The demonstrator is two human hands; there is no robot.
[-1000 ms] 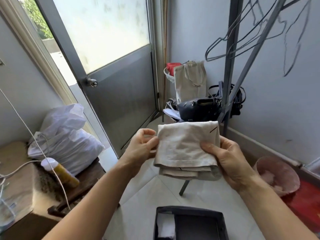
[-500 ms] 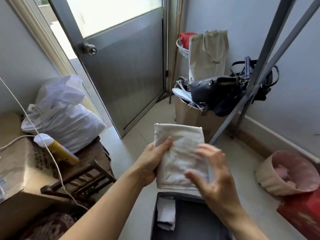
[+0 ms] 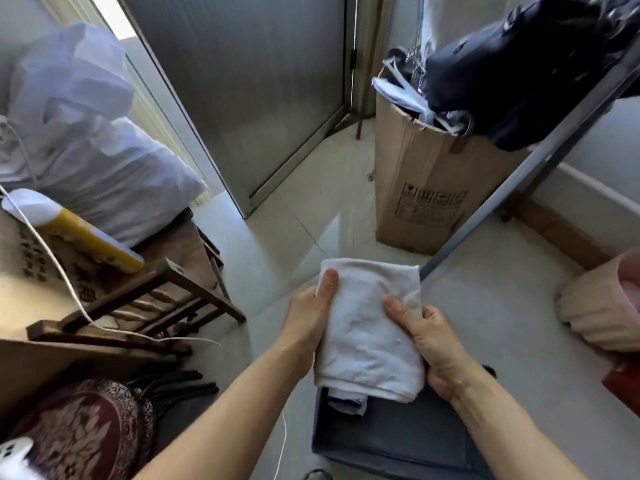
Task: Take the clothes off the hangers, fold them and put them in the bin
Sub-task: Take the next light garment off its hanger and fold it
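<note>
Folded cloth (image 3: 369, 327) gripped at both edges, left hand (image 3: 309, 317), right hand (image 3: 433, 341), above dark bin (image 3: 398, 434); cardboard box (image 3: 426, 188) beyond on floor (image 3: 294, 230).

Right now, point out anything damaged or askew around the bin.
The cardboard box behind the bin has a torn, ragged top edge and is overstuffed. The folded cloth looks neat.

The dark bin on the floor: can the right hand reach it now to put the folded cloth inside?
Probably yes. The right hand and left hand hold the folded cloth just above the open bin, and nothing stands between them.
</note>
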